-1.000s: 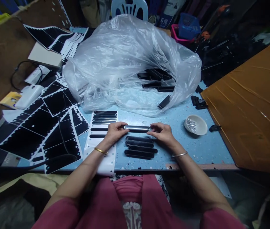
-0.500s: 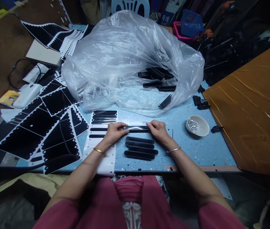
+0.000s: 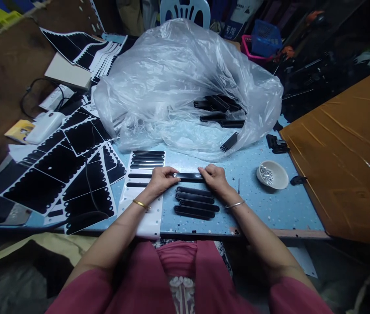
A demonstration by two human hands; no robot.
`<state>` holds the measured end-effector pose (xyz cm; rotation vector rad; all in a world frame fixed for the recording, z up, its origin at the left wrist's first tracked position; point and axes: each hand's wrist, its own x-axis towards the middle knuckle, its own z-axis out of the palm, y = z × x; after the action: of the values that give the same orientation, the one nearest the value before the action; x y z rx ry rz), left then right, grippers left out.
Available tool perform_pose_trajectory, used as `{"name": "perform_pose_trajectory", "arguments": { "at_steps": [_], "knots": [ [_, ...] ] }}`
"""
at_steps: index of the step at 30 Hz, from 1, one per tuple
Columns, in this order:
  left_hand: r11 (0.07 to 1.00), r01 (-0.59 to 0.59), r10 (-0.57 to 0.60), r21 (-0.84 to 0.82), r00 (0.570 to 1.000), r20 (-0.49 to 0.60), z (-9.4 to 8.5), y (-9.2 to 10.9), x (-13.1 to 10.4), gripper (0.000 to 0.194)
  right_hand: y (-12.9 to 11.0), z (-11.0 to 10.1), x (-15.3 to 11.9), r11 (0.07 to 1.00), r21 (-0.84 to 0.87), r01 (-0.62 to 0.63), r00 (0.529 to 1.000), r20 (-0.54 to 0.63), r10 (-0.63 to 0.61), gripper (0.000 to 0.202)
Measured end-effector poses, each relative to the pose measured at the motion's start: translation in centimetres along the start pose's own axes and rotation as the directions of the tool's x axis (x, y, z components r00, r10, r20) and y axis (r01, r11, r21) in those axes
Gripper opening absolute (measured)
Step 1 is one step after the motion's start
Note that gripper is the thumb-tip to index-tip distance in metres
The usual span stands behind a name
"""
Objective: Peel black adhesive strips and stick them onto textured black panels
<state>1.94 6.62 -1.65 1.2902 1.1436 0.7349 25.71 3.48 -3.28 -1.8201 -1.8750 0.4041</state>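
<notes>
A black strip with rounded ends [image 3: 190, 175] lies level between my two hands, a small hole showing near its left end. My left hand [image 3: 162, 179] pinches that left end between thumb and fingers. The right end is gripped by my right hand [image 3: 215, 178], whose fingers cover it. Just below, several similar black strips [image 3: 196, 203] rest in a loose stack on the blue table. Left of them, a white backing sheet [image 3: 145, 213] carries several black strip stickers [image 3: 148, 159], partly behind my left forearm.
A large clear plastic bag [image 3: 172, 74] with black parts [image 3: 219, 104] inside fills the back. A white bowl [image 3: 272, 175] of small shiny pieces stands at right, near a brown taped box [image 3: 345, 165]. Black sticker sheets [image 3: 57, 165] pile up at left. A thin dark tool [image 3: 238, 186] lies by my right wrist.
The whole view has shifted slightly, so things appear a little further right. Both hands keep hold of the black strip, my right fingers now a little further over its right end.
</notes>
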Motion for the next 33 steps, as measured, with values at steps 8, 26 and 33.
{"name": "perform_pose_trajectory", "arguments": {
  "at_steps": [8, 26, 33],
  "knots": [
    [0.992, -0.058, 0.054, 0.11, 0.998, 0.043, 0.5, 0.3, 0.1, 0.027, -2.0, 0.4, 0.5, 0.986, -0.163, 0.02, 1.0, 0.0, -0.02, 0.054],
    [0.213, -0.694, 0.4, 0.688, 0.705, 0.586, 3.8, 1.9, -7.2, 0.061, -3.9, -1.4, -7.0, 0.941, -0.193, 0.278, 0.961, 0.061, -0.271, 0.04],
    [0.203, -0.672, 0.467, 0.712, 0.706, 0.533, 3.8, 0.0, -7.4, 0.048, -2.3, 0.0, -8.0, 0.957, -0.048, 0.286, 0.957, -0.042, -0.288, 0.037]
  ]
}}
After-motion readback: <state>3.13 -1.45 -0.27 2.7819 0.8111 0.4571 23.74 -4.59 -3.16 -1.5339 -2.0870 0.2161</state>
